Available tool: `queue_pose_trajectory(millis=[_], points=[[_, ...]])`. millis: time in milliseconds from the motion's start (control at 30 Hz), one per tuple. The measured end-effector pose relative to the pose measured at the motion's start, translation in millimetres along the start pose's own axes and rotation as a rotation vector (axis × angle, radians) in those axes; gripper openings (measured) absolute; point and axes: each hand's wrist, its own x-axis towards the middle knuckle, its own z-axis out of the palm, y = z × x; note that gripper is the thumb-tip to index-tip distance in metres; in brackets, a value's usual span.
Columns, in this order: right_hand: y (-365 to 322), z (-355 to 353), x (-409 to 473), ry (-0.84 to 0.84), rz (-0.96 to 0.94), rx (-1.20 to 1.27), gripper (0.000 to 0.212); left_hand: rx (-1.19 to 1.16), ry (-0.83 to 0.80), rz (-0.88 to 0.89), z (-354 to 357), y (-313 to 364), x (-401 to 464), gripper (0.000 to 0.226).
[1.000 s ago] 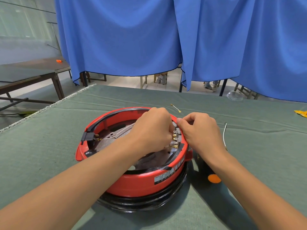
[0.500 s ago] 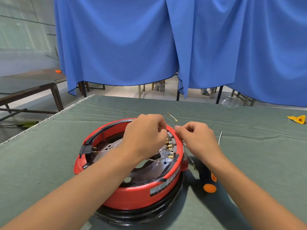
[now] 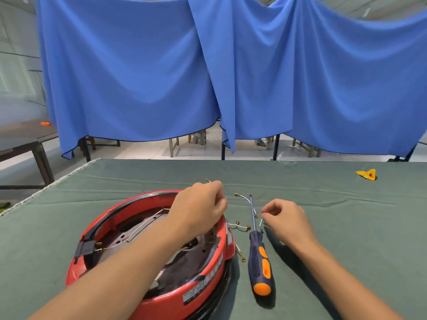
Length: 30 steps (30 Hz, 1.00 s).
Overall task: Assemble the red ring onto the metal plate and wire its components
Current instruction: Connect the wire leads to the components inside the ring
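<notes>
The red ring [image 3: 147, 262] lies flat at lower left on the table [image 3: 346, 227], glossy over a metal plate [image 3: 184, 257]. Left hand [image 3: 198, 209] curled above its far rim, right hand [image 3: 286, 220] seemingly pinching a white wire [image 3: 261, 221].

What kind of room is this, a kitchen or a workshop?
Probably a workshop or assembly bench. A screwdriver lies on a green cloth-covered table beside a red ring with loose wires, and blue curtains screen it off.
</notes>
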Motion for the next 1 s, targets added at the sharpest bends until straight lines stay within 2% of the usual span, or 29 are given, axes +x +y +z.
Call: queue_pose_trajectory(millis=[167, 300, 400, 500, 633, 767, 1000], points=[[5.9, 6.1, 5.9, -0.005, 0.012, -0.154, 0.008, 0.029, 0.049, 0.055, 4.2, -2.0, -5.3, 0.013], [1.1, 12.1, 1.4, -0.024, -0.039, -0.283, 0.019, 0.018, 0.062, 0.032, 4.0, -1.5, -5.1, 0.017], [-3.0, 13.8, -0.4, -0.023, -0.003, -0.379, 0.035, 0.054, 0.042, 0.03, 3.6, -0.5, -6.4, 0.027], [-6.6, 11.4, -0.7, -0.05, 0.045, -0.4, 0.041, 0.074, 0.035, 0.01, 2.9, -0.4, -7.6, 0.036], [-9.6, 4.5, -0.1, -0.099, 0.074, -0.355, 0.023, 0.065, 0.021, -0.006, 1.0, -1.9, -8.1, 0.037], [-12.6, 4.4, -1.4, -0.104, 0.066, -0.346, 0.018, 0.056, 0.016, -0.003, 0.5, -0.2, -9.8, 0.039], [-22.4, -2.1, -7.4, -0.086, 0.003, -0.538, 0.011, 0.045, 0.022, 0.002, 0.1, -0.4, -10.1, 0.036]])
